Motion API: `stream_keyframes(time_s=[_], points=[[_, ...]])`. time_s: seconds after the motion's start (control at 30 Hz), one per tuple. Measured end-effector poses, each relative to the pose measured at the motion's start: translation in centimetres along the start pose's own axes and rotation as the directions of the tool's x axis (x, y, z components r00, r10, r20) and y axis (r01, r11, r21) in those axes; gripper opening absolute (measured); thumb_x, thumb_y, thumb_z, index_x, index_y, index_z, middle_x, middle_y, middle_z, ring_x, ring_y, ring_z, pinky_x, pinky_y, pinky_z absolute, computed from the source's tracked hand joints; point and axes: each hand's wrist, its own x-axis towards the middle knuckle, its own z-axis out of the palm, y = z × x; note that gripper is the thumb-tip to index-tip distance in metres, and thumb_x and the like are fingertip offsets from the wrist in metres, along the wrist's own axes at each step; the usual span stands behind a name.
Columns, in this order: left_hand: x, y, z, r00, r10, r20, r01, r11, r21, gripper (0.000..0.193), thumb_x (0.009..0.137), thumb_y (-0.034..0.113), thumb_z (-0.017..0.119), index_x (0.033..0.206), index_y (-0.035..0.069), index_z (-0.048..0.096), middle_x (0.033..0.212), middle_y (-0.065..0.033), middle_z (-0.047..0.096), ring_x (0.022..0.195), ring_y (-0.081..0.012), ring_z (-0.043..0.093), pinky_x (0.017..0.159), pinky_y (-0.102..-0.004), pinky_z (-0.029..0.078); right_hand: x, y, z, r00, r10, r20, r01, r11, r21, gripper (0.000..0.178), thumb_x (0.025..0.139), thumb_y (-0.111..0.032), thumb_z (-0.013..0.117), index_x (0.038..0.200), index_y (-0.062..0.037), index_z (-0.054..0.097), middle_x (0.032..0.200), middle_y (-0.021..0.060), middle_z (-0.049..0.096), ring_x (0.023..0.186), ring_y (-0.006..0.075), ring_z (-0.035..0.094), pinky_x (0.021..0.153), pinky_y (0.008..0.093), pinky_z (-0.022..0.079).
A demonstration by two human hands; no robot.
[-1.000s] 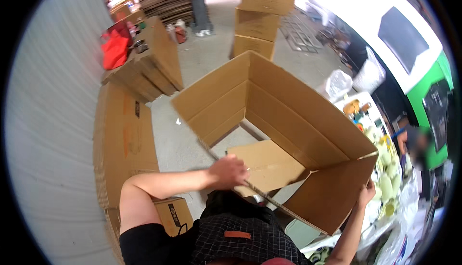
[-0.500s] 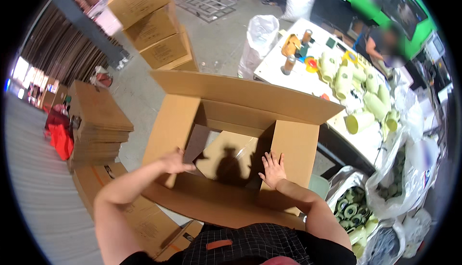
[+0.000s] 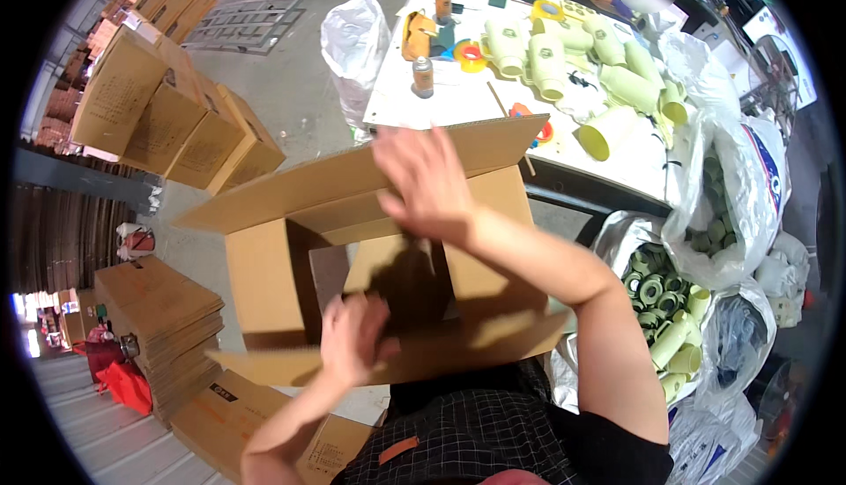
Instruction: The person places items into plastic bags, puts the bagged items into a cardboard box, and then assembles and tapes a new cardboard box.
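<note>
An open cardboard box [image 3: 256, 273] stands in front of me with its flaps raised. A smaller closed carton [image 3: 370, 265] lies inside it, partly in shadow. My right hand [image 3: 423, 181] is over the box's far long flap [image 3: 291, 190], fingers spread and blurred, palm side down. By the near long flap [image 3: 476, 353] is my left hand [image 3: 352, 340], its fingers and thumb apart over the opening. It is smeared by motion, and I cannot tell whether it touches that flap.
A white table [image 3: 388, 102] at the far right holds several pale green moulded parts [image 3: 546, 66], two cans and tape rolls. Bags of dark green rings [image 3: 652, 291] stand at the right. Stacked cartons [image 3: 167, 124] and flattened cardboard [image 3: 159, 309] lie left. Another person works beyond the table.
My right hand has gone from the right side flap to the far flap. My left hand has moved from the left side flap to the near flap, which has risen. The view has turned right.
</note>
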Motion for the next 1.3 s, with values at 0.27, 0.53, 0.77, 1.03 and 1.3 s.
stream_keyframes(time_s=[0.27,0.53,0.77,1.03,1.3], points=[[2.3,-1.2,11.8,0.888,0.249,-0.387,-0.190,0.964,0.184,0.085,0.079,0.048,0.074,0.143,0.001,0.043,0.156,-0.0154,0.038,0.146,-0.0380,0.031,0.118,-0.0619,0.017,-16.8,-0.8,1.8,0.934,0.148,0.325,-0.234,0.941,0.246,0.047,0.088,-0.039,0.068,0.114,-0.0001,0.067,0.111,0.0186,0.069,0.108,0.0338,0.065,0.092,0.0416,0.052],[-0.5,-0.5,11.9,0.894,-0.442,0.070,0.430,0.892,0.141,0.092,0.078,0.046,0.074,0.147,-0.004,0.037,0.159,-0.0225,0.030,0.150,-0.0401,0.021,0.119,-0.0616,0.016,-16.0,29.4,4.5,0.615,0.781,-0.111,-0.788,0.614,-0.046,0.034,0.091,-0.021,0.065,0.118,-0.0010,0.063,0.105,0.0208,0.070,0.097,0.0380,0.067,0.087,0.0438,0.053],[-8.4,-3.6,10.8,0.767,-0.635,-0.097,0.642,0.757,0.124,0.094,0.080,0.028,0.074,0.152,-0.005,0.025,0.160,-0.0249,0.024,0.151,-0.0415,0.017,0.122,-0.0552,0.013,-17.4,40.3,19.4,0.353,0.899,0.261,-0.778,0.436,-0.451,0.039,0.090,-0.031,0.064,0.112,0.0010,0.060,0.106,0.0251,0.068,0.099,0.0436,0.066,0.087,0.0513,0.051],[-6.8,-3.6,13.7,0.702,-0.710,0.044,0.710,0.704,0.022,0.095,0.079,0.031,0.075,0.151,-0.007,0.026,0.161,-0.0248,0.023,0.151,-0.0386,0.018,0.122,-0.0515,0.016,-15.0,29.2,4.8,0.605,0.781,-0.158,-0.670,0.606,0.430,0.033,0.099,-0.029,0.050,0.099,0.0016,0.062,0.094,0.0085,0.062,0.086,0.0196,0.058,0.081,0.0370,0.048],[-6.7,-6.8,14.0,0.775,-0.589,-0.230,0.510,0.797,-0.323,0.064,0.087,0.021,0.067,0.143,0.001,0.044,0.153,-0.0169,0.040,0.143,-0.0358,0.036,0.118,-0.0499,0.028,-11.5,-10.5,9.8,0.872,0.215,0.440,-0.469,0.627,0.622,0.019,0.081,-0.016,0.074,0.082,-0.0049,0.059,0.071,0.0094,0.057,0.064,0.0196,0.056,0.061,0.0332,0.047]])
